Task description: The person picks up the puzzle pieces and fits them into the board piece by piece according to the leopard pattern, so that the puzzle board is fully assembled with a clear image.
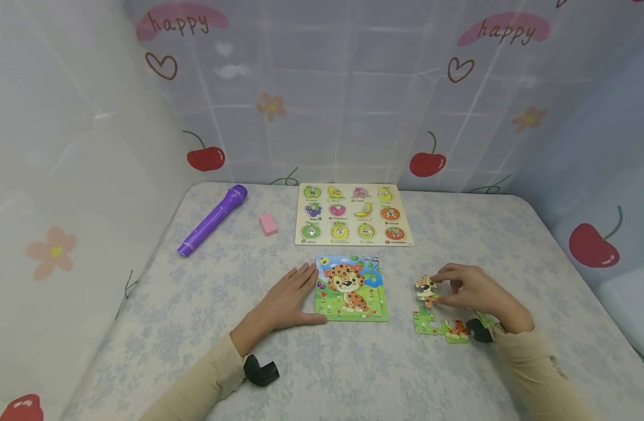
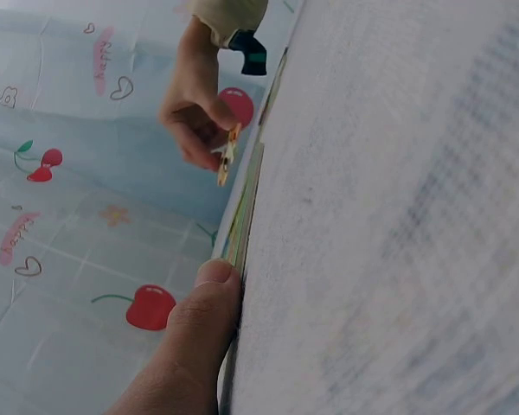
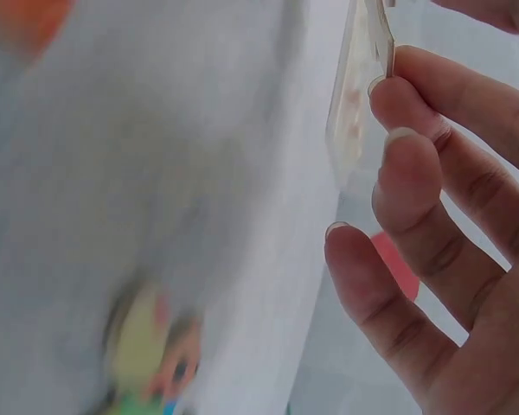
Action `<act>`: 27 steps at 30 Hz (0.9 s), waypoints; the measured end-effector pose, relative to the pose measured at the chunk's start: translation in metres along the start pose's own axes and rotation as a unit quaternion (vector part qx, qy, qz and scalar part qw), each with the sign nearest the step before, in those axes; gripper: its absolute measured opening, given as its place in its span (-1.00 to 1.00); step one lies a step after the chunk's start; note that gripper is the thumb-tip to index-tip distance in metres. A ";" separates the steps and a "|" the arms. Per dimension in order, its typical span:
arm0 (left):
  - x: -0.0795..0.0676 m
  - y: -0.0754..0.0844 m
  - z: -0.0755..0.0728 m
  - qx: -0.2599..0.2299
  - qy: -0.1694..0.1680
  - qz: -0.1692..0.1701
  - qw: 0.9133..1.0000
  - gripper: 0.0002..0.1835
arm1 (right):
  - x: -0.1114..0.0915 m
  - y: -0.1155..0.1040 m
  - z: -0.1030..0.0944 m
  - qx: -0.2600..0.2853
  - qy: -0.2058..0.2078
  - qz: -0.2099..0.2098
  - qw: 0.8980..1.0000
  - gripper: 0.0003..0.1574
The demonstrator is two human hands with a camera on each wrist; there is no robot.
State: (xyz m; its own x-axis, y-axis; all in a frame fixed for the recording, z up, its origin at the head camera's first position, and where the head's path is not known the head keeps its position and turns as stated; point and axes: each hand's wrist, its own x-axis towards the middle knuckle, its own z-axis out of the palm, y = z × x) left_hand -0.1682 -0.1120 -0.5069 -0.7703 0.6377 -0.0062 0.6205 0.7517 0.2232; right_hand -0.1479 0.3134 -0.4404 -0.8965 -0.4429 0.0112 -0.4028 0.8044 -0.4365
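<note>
Puzzle piece is pinched in the right grip, left grip spread, curtain reading "happy"

1. From here I see the square puzzle board lying flat, printed with a spotted cub on flowered grass under blue sky; the left hand touches its left side, thumb at the near corner.
2. I have the puzzle piece, showing part of the cub's face, raised and pinched in the right hand.
3. Below it, I make out loose pieces, green and orange-spotted, lying flat, partly hidden.
</note>
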 end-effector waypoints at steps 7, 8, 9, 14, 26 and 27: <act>0.001 0.000 0.000 0.001 -0.002 0.002 1.000 0.21 | 0.023 -0.016 0.010 0.022 -0.008 -0.032 0.999 -0.55; 0.001 0.000 0.000 0.001 -0.002 0.002 1.000 0.21 | 0.026 -0.018 0.011 0.025 -0.010 -0.035 0.999 -0.55; 0.001 0.000 0.000 0.002 -0.003 0.001 1.000 0.21 | 0.030 -0.020 0.012 0.028 -0.012 -0.036 0.999 -0.55; 0.001 0.000 0.000 0.004 -0.003 0.000 1.000 0.22 | 0.046 -0.033 0.017 0.028 -0.012 -0.058 0.998 -0.55; 0.000 0.000 0.000 0.000 -0.005 -0.001 1.000 0.21 | 0.076 -0.063 0.033 0.059 -0.030 -0.099 0.993 -0.58; 0.001 0.000 0.000 0.001 -0.006 -0.002 1.000 0.21 | 0.078 -0.065 0.035 0.061 -0.035 -0.099 0.993 -0.58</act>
State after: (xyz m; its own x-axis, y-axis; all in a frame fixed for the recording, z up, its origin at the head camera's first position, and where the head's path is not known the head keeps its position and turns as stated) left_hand -0.1687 -0.1118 -0.5070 -0.7704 0.6372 -0.0186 0.6183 0.7540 0.2220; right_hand -0.1855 0.2129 -0.4427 -0.7854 -0.6172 0.0471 -0.5406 0.6469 -0.5378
